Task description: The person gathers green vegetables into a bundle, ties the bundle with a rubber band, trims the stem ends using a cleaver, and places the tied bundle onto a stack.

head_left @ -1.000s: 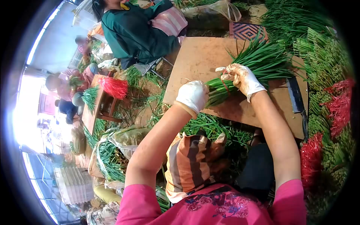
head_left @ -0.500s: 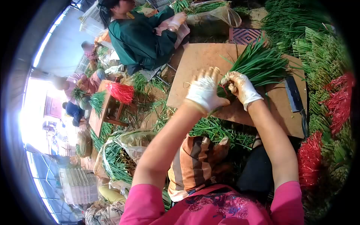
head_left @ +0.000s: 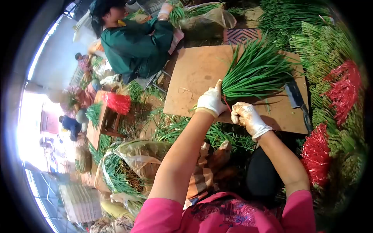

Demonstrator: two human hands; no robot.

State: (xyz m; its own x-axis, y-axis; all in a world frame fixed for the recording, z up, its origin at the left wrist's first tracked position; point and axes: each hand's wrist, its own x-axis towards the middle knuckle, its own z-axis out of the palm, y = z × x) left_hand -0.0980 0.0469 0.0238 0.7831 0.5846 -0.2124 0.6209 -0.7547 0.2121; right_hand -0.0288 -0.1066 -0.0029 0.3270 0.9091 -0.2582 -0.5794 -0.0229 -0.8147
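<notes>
A bunch of long green stalks (head_left: 254, 72) lies on the brown board (head_left: 190, 73), its leaves fanned toward the back right. My left hand (head_left: 211, 100), in a white glove, is closed round the near end of the bunch, with one finger along it. A thin red tie (head_left: 225, 103) runs from the bunch to my right hand (head_left: 248, 117), also gloved, whose curled fingers pinch it just in front of the board's middle. A dark-bladed knife (head_left: 296, 97) lies at the board's right side.
Piled green stalks (head_left: 324, 58) stand along the right, with red strips (head_left: 316, 155) on them. A co-worker in dark green (head_left: 134, 48) sits at the back left. An open plastic bag of greens (head_left: 120, 171) lies left of my arms, beyond it a small wooden bench (head_left: 97, 124).
My left hand has closed on the bunch's end. My right hand has drawn away toward me, stretching the red tie. The co-worker's hand has risen with some greens. The view has shifted slightly.
</notes>
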